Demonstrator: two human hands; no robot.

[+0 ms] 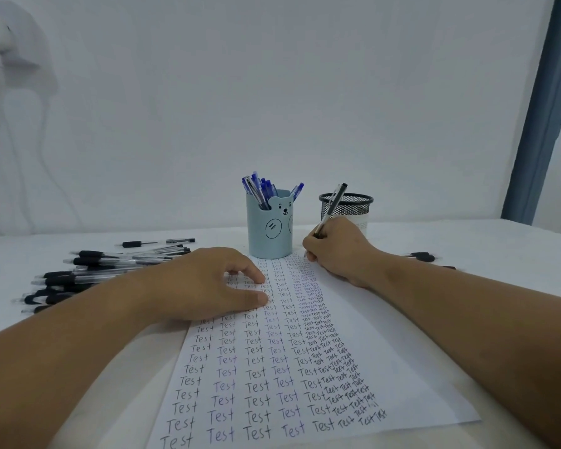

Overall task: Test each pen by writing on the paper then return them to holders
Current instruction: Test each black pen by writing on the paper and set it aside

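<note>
white wall behind, white desk (467,241) below it, and a person's two bare arms reaching in from the bottom of the frame. right hand (334,251), centre right, is curled around a black pen (332,207), the shaft slanting up and away toward the wall and the tip end down at the far edge of the paper (272,351); the tip itself is hidden by the fingers. left hand (214,280), centre left, lies on the paper's upper left part, fingers loosely bent, thumb stretched out, gripping nothing. the sheet runs down to the bottom edge of the frame, covered in columns of the word "test". just beyond the paper's far edge stands a blue bear holder (269,226) with blue pens (261,189) sticking out. to its right, behind the writing hand, a black mesh holder (350,205). at the left edge of the frame, a heap of black pens (91,270) lying on the desk. a few more black pens (421,256) lie at the right, beyond the right forearm.
</note>
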